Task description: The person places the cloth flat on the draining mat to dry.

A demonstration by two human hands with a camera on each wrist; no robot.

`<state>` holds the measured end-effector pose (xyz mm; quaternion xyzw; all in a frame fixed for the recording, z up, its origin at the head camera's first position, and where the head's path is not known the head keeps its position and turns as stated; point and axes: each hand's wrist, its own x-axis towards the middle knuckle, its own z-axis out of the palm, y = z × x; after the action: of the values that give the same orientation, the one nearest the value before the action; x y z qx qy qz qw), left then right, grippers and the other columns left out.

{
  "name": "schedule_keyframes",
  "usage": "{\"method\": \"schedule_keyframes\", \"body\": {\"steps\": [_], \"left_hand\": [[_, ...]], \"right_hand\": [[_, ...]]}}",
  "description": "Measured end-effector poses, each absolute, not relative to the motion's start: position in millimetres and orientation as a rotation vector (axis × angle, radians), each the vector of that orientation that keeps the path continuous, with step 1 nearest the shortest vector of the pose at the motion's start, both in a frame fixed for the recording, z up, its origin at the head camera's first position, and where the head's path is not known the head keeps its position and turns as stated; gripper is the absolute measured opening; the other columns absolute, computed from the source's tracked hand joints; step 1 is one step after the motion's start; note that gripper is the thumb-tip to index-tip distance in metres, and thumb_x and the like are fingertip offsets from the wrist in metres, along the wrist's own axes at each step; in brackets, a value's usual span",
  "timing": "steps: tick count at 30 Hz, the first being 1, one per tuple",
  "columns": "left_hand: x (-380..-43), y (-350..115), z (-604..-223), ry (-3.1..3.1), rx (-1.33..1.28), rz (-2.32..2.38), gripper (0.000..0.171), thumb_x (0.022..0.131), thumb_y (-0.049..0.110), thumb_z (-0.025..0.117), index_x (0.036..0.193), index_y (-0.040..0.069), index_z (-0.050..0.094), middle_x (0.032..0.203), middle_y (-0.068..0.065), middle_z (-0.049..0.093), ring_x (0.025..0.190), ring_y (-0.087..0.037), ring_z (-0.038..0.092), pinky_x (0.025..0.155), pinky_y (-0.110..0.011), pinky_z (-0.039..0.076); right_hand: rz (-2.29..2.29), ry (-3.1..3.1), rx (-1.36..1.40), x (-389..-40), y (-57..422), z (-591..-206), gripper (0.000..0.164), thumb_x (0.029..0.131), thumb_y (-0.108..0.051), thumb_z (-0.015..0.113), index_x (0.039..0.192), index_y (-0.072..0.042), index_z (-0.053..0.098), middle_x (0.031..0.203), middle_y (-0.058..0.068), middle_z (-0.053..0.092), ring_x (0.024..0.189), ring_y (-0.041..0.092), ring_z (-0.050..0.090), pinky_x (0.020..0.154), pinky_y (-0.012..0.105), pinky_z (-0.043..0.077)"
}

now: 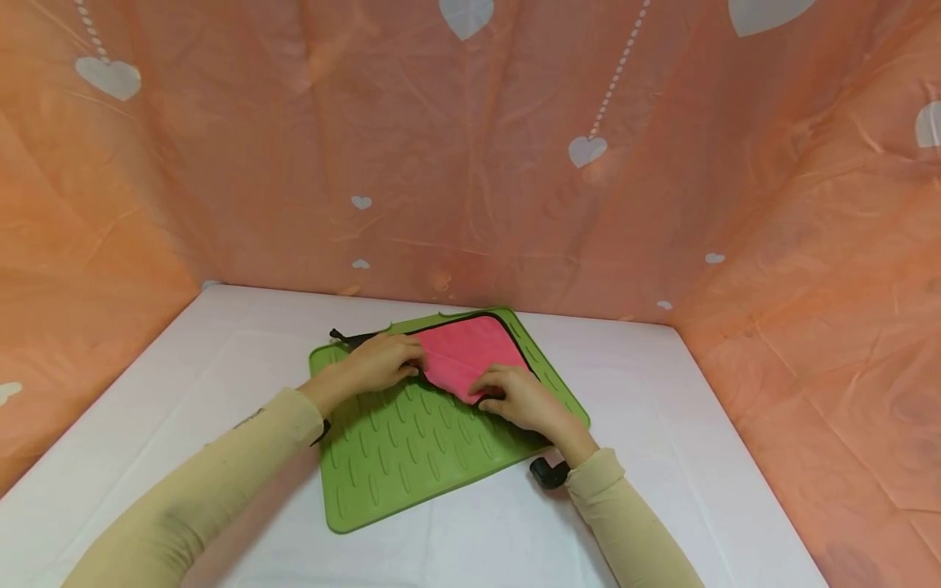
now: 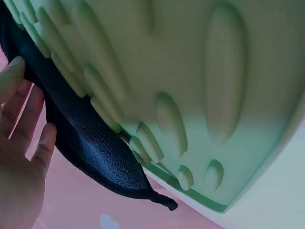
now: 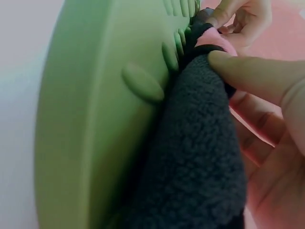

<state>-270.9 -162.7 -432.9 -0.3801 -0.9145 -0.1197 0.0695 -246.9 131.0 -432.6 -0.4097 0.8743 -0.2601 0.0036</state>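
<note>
A pink cloth (image 1: 478,343) with black edging lies over the far part of a green ridged mat (image 1: 390,465). Its other face is dark and fleecy, and that dark side (image 2: 90,133) shows in both wrist views. My left hand (image 1: 382,362) pinches the near edge of the cloth left of its middle; a pointed dark corner sticks out beyond that hand. Farther right along the same edge, my right hand (image 1: 520,398) grips the cloth between thumb and fingers, the thumb (image 3: 238,69) pressing on the dark side. The edge is raised and folded near the fingers.
Under the mat is a white table surface (image 1: 662,433). An orange sheet (image 1: 412,147) with pale hearts hangs behind it and at both sides. By the right wrist sits a small black device (image 1: 547,473).
</note>
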Motion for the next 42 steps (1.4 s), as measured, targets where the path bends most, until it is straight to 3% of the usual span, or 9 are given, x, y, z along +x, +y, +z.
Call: {"method": "schedule_keyframes", "body": {"steps": [7,14,28,35,42], "left_hand": [[-264,-169,-425,-2.754,-1.040,-0.570,0.009,0.099,0.008,0.071,0.107,0.010,0.075,0.105,-0.004,0.072,0.096,-0.023,0.071,0.089,-0.044,0.058],[-252,-182,-416,-2.737,-1.059,-0.610,0.010,0.098,0.008,0.072,0.107,0.009,0.076,0.105,-0.004,0.071,0.096,-0.023,0.070,0.086,-0.042,0.058],[-212,-211,-429,-2.697,-1.151,-0.421,0.011,0.092,0.010,0.078,0.102,0.016,0.077,0.102,0.003,0.070,0.096,-0.020,0.070,0.085,-0.043,0.058],[-197,-221,-436,-2.706,-1.235,-0.401,0.012,0.089,0.009,0.081,0.094,0.017,0.075,0.093,0.007,0.066,0.086,-0.015,0.068,0.078,-0.038,0.058],[-185,-222,-436,-2.746,-1.204,-0.403,0.013,0.088,0.010,0.082,0.095,0.019,0.075,0.094,0.009,0.065,0.085,-0.014,0.068,0.078,-0.038,0.059]], "right_hand": [[-1.037,2.730,-1.268,-249,132,-431,0.019,0.094,-0.006,0.076,0.114,-0.004,0.077,0.104,0.006,0.076,0.094,0.019,0.071,0.082,0.029,0.059],[-1.077,2.654,-1.256,-241,126,-419,0.016,0.094,-0.013,0.078,0.110,-0.011,0.079,0.102,-0.001,0.077,0.091,0.010,0.071,0.081,0.028,0.059],[-0.896,2.461,-1.512,-206,86,-426,0.014,0.097,-0.018,0.076,0.109,-0.012,0.080,0.104,-0.003,0.077,0.093,0.001,0.067,0.081,0.020,0.056],[-0.652,2.357,-1.561,-196,75,-433,0.017,0.097,-0.020,0.076,0.113,-0.014,0.079,0.108,-0.007,0.075,0.098,-0.003,0.063,0.088,0.014,0.049],[-0.784,2.292,-1.444,-198,87,-423,0.021,0.098,-0.017,0.075,0.118,-0.011,0.076,0.110,-0.005,0.074,0.098,-0.001,0.063,0.089,0.020,0.053]]}}
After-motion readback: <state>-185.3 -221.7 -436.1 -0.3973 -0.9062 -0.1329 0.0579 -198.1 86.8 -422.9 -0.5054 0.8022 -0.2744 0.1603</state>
